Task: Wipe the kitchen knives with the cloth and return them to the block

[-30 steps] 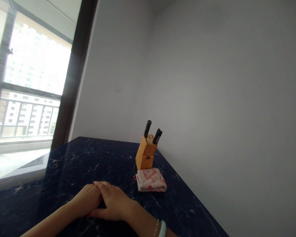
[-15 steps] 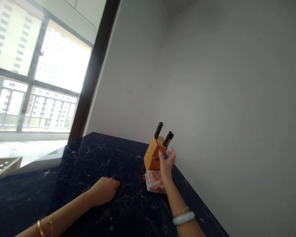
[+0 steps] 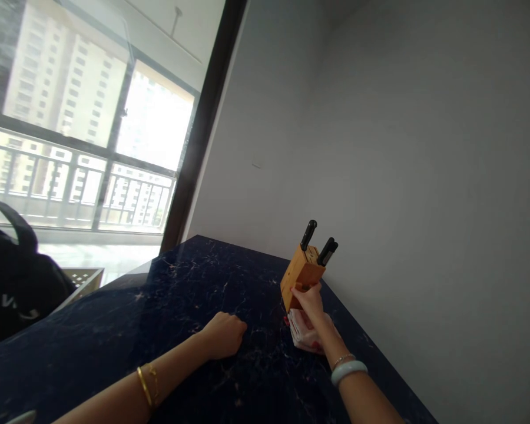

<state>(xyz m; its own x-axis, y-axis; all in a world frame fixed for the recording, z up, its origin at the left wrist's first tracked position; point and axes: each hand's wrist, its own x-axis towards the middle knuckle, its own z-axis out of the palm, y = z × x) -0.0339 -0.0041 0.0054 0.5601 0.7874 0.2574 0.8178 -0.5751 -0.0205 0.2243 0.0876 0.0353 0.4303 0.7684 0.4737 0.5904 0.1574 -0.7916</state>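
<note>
lower than half a second ago, the right hand [image 3: 310,301] reaches over a folded cloth [image 3: 298,331], its thumb touching the wooden knife block [image 3: 302,271] near the far right corner of the worktop [image 3: 194,288]; whether the partly hidden fingers clamp it is unclear. the left hand [image 3: 225,334] rests nearer the front edge, fingers curled together.

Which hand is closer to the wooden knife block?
Right. The right hand is at the lower front of the knife block; the left hand is apart from it, on the dark table.
</note>
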